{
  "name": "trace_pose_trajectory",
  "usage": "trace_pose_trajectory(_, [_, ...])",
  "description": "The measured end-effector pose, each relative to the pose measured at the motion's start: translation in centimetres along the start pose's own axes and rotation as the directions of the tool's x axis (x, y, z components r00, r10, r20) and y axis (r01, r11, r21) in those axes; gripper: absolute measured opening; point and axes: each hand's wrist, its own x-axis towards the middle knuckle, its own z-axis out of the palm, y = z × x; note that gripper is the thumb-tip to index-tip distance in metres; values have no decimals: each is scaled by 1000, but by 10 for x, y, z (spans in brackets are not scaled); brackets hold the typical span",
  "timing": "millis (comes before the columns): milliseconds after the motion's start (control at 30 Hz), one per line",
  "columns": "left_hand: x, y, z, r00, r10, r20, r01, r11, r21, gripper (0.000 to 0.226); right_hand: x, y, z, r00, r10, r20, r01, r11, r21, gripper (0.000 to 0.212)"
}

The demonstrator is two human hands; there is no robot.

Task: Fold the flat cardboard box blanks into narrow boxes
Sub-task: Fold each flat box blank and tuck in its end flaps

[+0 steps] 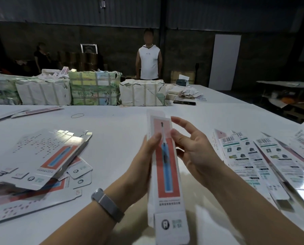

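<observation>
Box [167, 167] sits upright between my two hands above the white table [116, 138], already long and narrow, with its top flap and bottom flap loose. My left hand [139, 167] has its grip curled around the box's left edge, thumb across the printed front. My right hand [193, 147] rests against the right edge with fingers mostly straight, not closed on anything.

Judging from this, the box could spring back flat if my left grip slackens, since only that hand truly clamps it. Pressing too hard with the thumb might dent the front panel. The dangling bottom flap could catch on my wrist and crease badly.

Counting: one box in hand. Flat blanks [36, 156] lie in one loose stack at my left; I cannot tell how many sheets. Finished boxes [264, 156] lie at my right, at least four. One rubber band [77, 115] lies beyond. Four wrapped bundles [94, 89] line the far edge.
</observation>
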Motion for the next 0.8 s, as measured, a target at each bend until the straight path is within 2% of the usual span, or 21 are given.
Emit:
trace_pose_trajectory(100, [4,2,-3,974,192,-121,-167,968,188,68,-2,2,4,998,-47,-45,42,993,-113,43])
trace_pose_trajectory(200, [2,5,-4,934,329,-140,-286,921,263,50,-3,5,10,997,-78,-26,70,971,-227,28])
trace_pose_trajectory(300, [3,2,-5,929,336,-154,-286,918,275,39,-4,7,12,998,-62,3,61,972,-227,25])
trace_pose_trajectory(567, [5,-6,-4,924,370,-100,-327,897,296,28,1,10,7,997,-34,63,43,988,-150,28])
trace_pose_trajectory(700, [6,-7,-6,938,342,-54,-307,894,325,17,3,13,7,995,-68,66,78,984,-157,19])
trace_pose_trajectory(800, [6,-7,-5,953,304,-18,-283,907,311,19,3,14,6,992,-119,30,122,980,-157,14])
